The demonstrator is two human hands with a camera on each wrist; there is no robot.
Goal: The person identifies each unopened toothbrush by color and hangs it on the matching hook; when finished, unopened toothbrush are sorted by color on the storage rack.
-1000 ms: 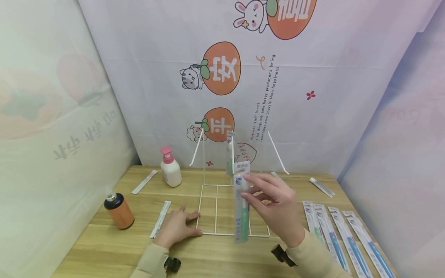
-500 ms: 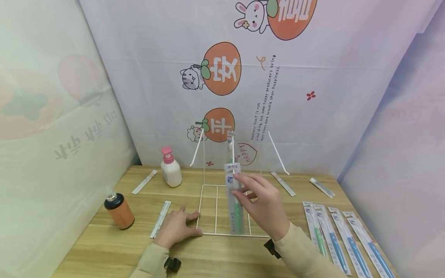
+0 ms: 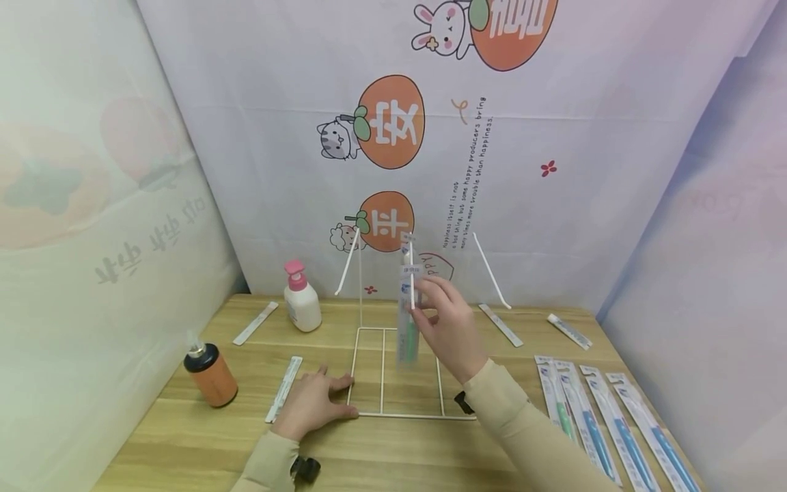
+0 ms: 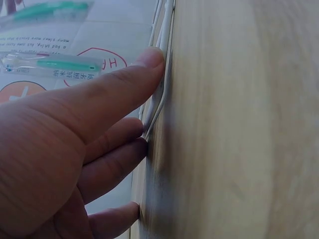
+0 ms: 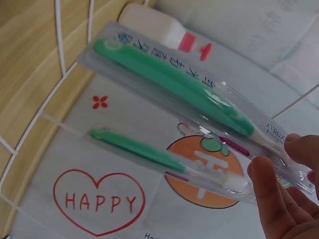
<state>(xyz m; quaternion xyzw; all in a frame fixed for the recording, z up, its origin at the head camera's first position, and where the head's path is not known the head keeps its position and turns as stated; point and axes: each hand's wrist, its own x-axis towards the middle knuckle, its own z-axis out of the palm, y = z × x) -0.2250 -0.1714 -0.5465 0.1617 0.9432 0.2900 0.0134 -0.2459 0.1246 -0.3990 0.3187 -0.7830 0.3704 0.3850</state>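
Note:
With thumb and fingers my right hand pinches a packaged toothbrush with a green handle. Its pack hangs upright at the middle hook of a white wire rack, top edge overlapping the hook's rod; whether the rod passes through the hole cannot be told. Farther back on that hook hangs a second packaged green toothbrush, clearest in the right wrist view. At the rack's front left corner rests my left hand, thumb and fingers extended against the base wire.
Several packaged toothbrushes lie at the right, near a small tube. A pink-topped pump bottle and an orange bottle stand left. Slim white packets lie around the rack. Two bare hooks stick out beside the middle one.
My right hand has carried the packaged toothbrush left, then up and away from me along the middle hook, toward the one hanging there. My left hand has stayed on the rack's corner.

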